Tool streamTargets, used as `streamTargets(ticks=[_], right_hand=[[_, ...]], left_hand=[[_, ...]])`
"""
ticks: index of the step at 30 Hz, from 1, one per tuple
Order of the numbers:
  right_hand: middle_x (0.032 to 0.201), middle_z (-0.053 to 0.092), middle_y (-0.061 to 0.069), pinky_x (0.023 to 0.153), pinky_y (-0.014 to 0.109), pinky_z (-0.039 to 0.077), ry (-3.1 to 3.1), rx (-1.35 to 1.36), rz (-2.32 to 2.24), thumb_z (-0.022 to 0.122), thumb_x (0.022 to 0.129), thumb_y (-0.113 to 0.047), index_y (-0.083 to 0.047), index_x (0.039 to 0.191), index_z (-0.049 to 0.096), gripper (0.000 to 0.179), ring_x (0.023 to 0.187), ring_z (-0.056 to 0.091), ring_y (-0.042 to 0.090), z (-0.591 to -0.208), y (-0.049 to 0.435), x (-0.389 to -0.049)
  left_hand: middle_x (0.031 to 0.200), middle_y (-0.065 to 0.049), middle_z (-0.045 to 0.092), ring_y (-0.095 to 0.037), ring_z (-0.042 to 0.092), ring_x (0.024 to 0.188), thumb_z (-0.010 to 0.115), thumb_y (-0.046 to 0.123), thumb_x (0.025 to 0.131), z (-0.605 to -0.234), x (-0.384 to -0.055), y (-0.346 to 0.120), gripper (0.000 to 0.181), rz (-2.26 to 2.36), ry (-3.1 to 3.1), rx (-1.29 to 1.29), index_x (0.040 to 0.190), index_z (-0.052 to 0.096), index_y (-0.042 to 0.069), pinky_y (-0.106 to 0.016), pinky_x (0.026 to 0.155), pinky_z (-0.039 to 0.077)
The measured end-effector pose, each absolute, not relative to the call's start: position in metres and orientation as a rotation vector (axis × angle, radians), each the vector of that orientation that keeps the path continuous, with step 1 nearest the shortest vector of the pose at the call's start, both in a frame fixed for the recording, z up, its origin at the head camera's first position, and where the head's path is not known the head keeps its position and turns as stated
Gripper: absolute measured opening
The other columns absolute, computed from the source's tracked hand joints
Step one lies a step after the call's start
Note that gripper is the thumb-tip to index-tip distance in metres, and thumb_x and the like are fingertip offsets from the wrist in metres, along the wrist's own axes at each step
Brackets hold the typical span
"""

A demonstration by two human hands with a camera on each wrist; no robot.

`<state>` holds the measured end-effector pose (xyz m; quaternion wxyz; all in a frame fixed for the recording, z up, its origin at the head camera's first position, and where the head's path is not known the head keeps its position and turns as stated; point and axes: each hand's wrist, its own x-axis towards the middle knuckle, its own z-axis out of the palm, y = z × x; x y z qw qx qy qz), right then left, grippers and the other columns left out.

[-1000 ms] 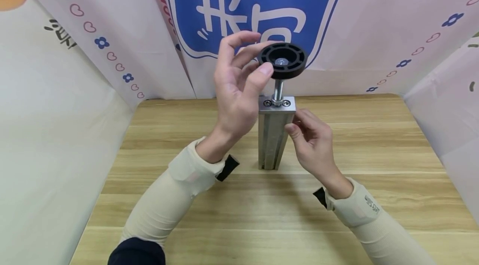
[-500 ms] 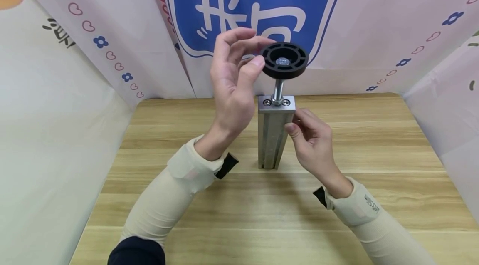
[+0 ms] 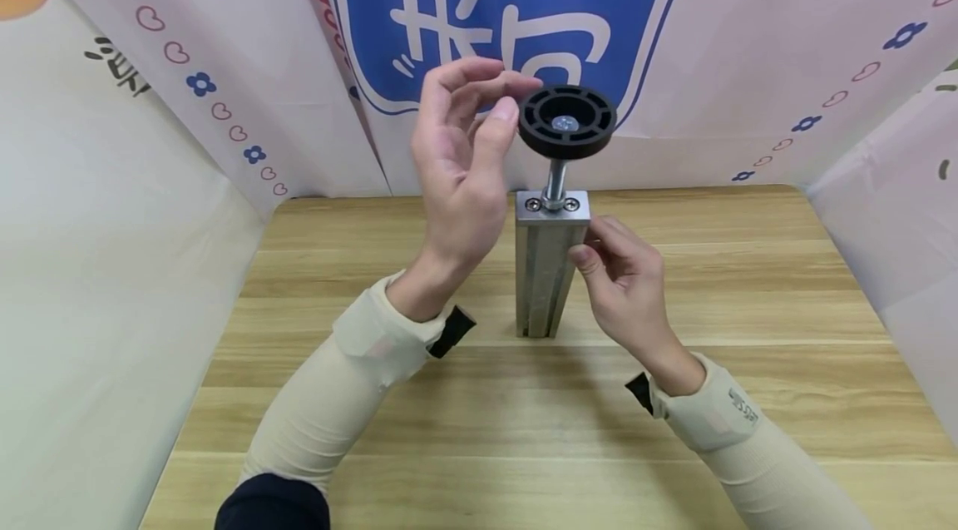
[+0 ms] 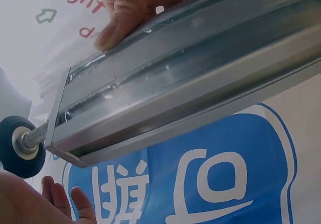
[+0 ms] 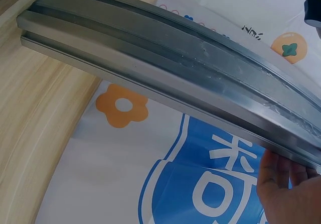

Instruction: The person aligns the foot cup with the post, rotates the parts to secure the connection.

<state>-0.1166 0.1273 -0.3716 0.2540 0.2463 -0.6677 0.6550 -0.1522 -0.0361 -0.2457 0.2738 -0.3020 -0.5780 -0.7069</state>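
Note:
An aluminium profile (image 3: 550, 272) stands upright on the table in the head view. A metal end plate (image 3: 552, 210) with two screws caps its top. Out of that plate rises a threaded stem (image 3: 555, 180) carrying a round black levelling foot (image 3: 569, 135). My left hand (image 3: 460, 164) is beside the foot, its fingers loosely bent and its thumb just left of the rim. With thumb and fingers, my right hand (image 3: 629, 280) grips the profile's right side near the top. In the left wrist view the right thumb (image 4: 113, 33) presses the profile's edge.
The wood-grain table (image 3: 374, 422) reaches back to a printed cloth backdrop (image 3: 711, 97) with a blue sign. White side walls (image 3: 97, 247) of cloth close in the left and right. Both wrists carry light straps with small black camera mounts (image 3: 452, 330).
My left hand has drawn back to the left; its thumb, earlier on the foot's rim, is now off it. My right hand keeps its grip and the profile stands in place.

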Motion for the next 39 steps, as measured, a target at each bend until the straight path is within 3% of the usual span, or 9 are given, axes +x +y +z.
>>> streamTargets(ticks=[3,9,15,24,30,34,39], right_hand=[[0.1,0.071,-0.006,0.063,0.017,0.047,-1.816,0.671,1.775,0.067,0.101,-0.015,0.013,0.127,0.069,0.038,0.077,0.056,0.007,-0.3713,0.1275,-0.1167],[0.101,0.071,-0.007,0.064,0.017,0.047,-1.802,0.693,1.78,0.068,0.1,-0.017,0.014,0.126,0.068,0.041,0.078,0.056,0.008,-0.371,0.1282,-0.1172],[0.1,0.07,-0.007,0.063,0.017,0.046,-1.805,0.705,1.774,0.067,0.101,-0.016,0.014,0.128,0.067,0.041,0.078,0.056,0.007,-0.3714,0.1286,-0.117],[0.098,0.07,-0.005,0.062,0.018,0.045,-1.812,0.686,1.767,0.067,0.101,-0.015,0.012,0.127,0.069,0.038,0.076,0.054,0.008,-0.3708,0.1278,-0.1167],[0.099,0.07,-0.005,0.062,0.017,0.046,-1.83,0.666,1.758,0.067,0.1,-0.016,0.011,0.127,0.069,0.038,0.076,0.055,0.008,-0.3711,0.1281,-0.1168],[0.101,0.071,-0.006,0.063,0.017,0.047,-1.843,0.657,1.747,0.067,0.1,-0.015,0.011,0.127,0.07,0.037,0.077,0.056,0.008,-0.3712,0.1279,-0.1164],[0.101,0.071,-0.006,0.062,0.017,0.047,-1.837,0.661,1.742,0.068,0.1,-0.017,0.01,0.128,0.07,0.038,0.076,0.056,0.008,-0.371,0.1273,-0.1166]], left_hand=[[0.117,-0.034,0.064,-0.031,0.064,0.113,0.049,0.004,0.1,-0.2459,-0.1508,-0.0346,0.029,-1.89,-1.548,-0.862,0.124,0.049,-0.012,-0.038,0.1,0.055],[0.126,-0.027,0.059,-0.017,0.056,0.116,0.069,0.012,0.085,-0.2444,-0.1497,-0.0325,0.055,-1.788,-1.656,-0.924,0.13,0.048,-0.01,-0.034,0.095,0.054],[0.124,-0.024,0.056,-0.012,0.054,0.116,0.082,0.005,0.078,-0.2456,-0.1506,-0.0315,0.067,-1.735,-1.69,-0.915,0.133,0.046,-0.011,-0.033,0.097,0.055],[0.121,-0.029,0.065,-0.021,0.063,0.115,0.072,0.016,0.084,-0.2493,-0.1522,-0.0346,0.063,-1.784,-1.654,-0.903,0.134,0.045,-0.011,-0.034,0.095,0.053],[0.12,-0.035,0.069,-0.035,0.069,0.113,0.064,0.017,0.086,-0.2503,-0.1545,-0.0358,0.077,-1.834,-1.592,-0.944,0.148,0.03,-0.012,-0.038,0.094,0.054],[0.121,-0.036,0.067,-0.03,0.066,0.115,0.061,0.019,0.084,-0.2499,-0.1552,-0.0353,0.087,-1.867,-1.564,-0.929,0.153,0.018,-0.01,-0.039,0.095,0.054],[0.114,-0.036,0.067,-0.028,0.067,0.111,0.059,0.019,0.084,-0.2495,-0.1557,-0.0355,0.087,-1.883,-1.559,-0.898,0.154,0.017,-0.01,-0.039,0.095,0.054]])
